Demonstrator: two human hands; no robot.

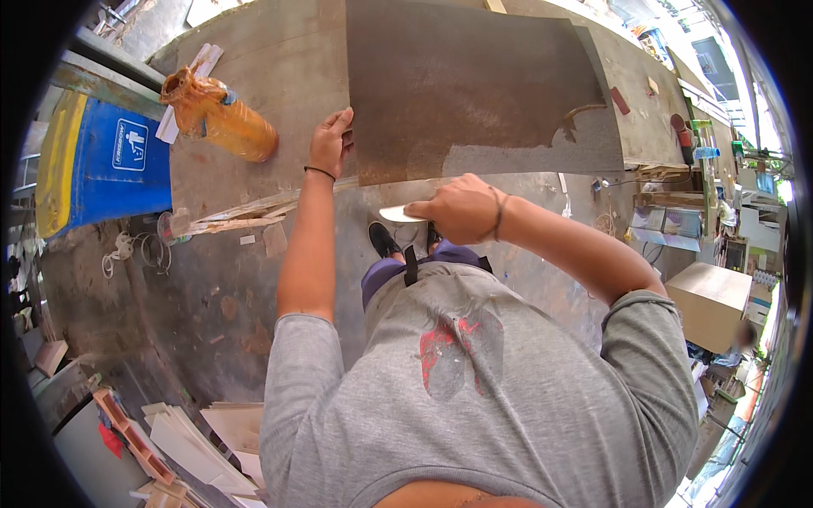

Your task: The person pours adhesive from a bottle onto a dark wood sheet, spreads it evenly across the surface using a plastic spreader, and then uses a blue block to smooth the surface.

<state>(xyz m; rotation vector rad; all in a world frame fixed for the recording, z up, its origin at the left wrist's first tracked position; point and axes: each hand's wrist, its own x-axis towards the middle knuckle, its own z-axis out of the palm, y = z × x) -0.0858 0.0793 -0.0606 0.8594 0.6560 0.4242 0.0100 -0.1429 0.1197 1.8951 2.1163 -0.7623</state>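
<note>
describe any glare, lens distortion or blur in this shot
Head view: black corners frame the fisheye circle, and the blue bin looks skewed near its rim; head view: glare washes out the upper right; head view: left hand, right hand and brown sheet look fairly sharp.

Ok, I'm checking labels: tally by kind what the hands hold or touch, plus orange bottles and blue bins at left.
Large dark brown flat sheet: 1
Thin pale scraper-like piece: 1
Orange plastic bottle: 1
Blue-and-yellow bin: 1
Total: 4
</note>
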